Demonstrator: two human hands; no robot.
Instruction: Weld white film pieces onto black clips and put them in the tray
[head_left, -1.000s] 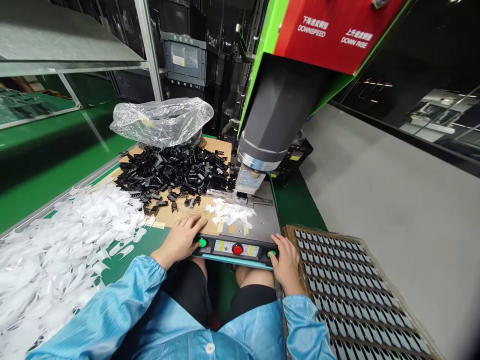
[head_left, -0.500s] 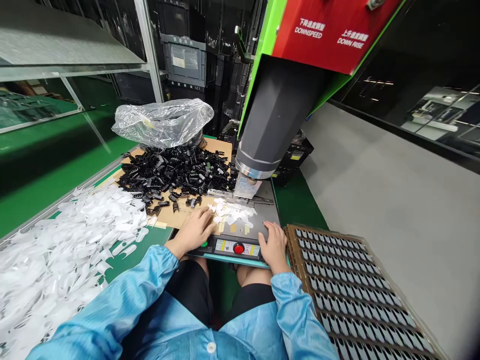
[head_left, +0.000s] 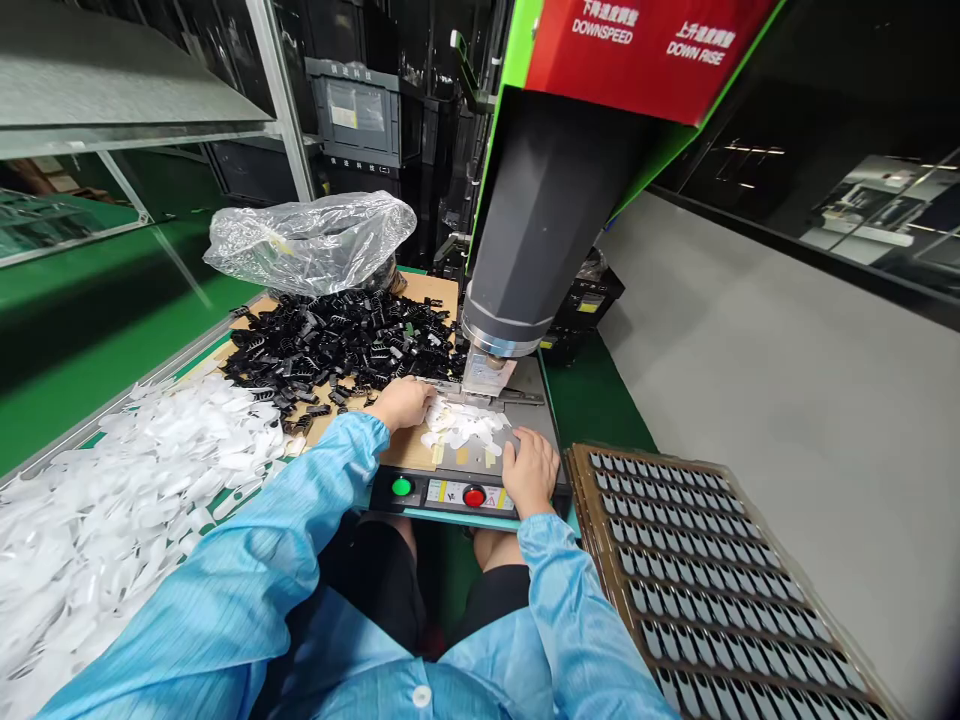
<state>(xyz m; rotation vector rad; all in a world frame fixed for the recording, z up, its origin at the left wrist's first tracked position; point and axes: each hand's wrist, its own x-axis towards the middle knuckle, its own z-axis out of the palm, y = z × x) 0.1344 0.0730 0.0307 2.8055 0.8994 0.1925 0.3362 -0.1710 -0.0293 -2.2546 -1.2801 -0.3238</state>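
My left hand (head_left: 406,402) has its fingers curled at the left end of the metal fixture (head_left: 517,397), under the press head (head_left: 491,372). Whatever the fingers hold, if anything, is hidden. Beside it lies a small heap of thin white plastic pieces (head_left: 463,425) on the grey press base. My right hand (head_left: 531,468) rests open on the base's right side, fingertips close to those white pieces. Behind my left hand spreads a pile of black plastic clips (head_left: 345,340) on cardboard. Green (head_left: 402,486) and red (head_left: 473,496) buttons show on the front panel.
A large heap of white pieces (head_left: 135,480) covers the table on the left. A clear plastic bag (head_left: 311,240) stands behind the clips. Stacked brown trays (head_left: 600,545) with rows of grey parts sit at my right. The press column (head_left: 551,200) rises in front.
My left hand has moved forward from near the green button to the fixture, uncovering the button, and its fingers have curled. My right hand has shifted slightly forward and left.
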